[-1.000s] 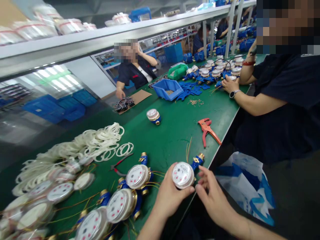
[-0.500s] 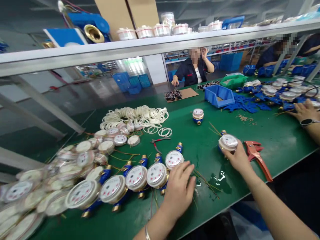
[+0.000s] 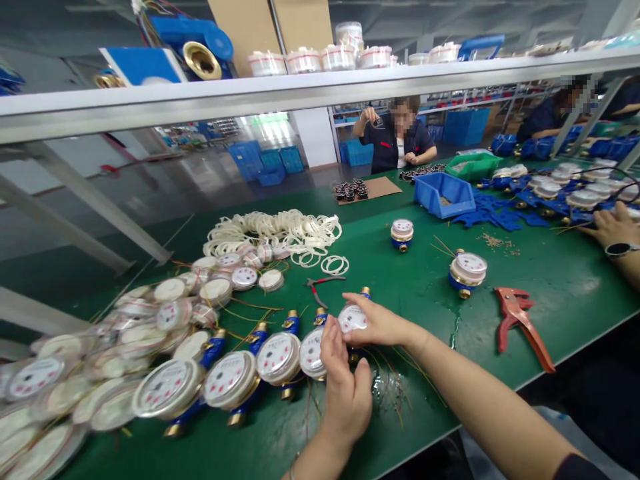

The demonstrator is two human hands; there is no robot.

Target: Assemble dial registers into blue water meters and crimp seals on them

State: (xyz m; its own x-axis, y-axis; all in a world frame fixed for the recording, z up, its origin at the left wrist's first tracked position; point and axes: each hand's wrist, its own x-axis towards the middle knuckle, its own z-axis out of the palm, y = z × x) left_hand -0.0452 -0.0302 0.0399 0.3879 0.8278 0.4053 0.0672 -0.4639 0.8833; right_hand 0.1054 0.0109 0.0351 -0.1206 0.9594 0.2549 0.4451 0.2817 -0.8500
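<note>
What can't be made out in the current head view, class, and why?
Head view: right part of the water meter, covered by the right hand.
Head view: right edge of the neighbouring meter, behind the left hand.
Head view: fine print on the nearest dial, too small.
Head view: rest of the co-worker's forearm, cut off by the right edge.

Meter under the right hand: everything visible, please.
The meter has a round white dial with small marks; a brassy fitting shows at its far side. It sits dial up on the green tabletop, at a meter row's right end. The right hand appears to clasp its side; the left hand is close, contact unclear. Its body is mostly hidden.
</note>
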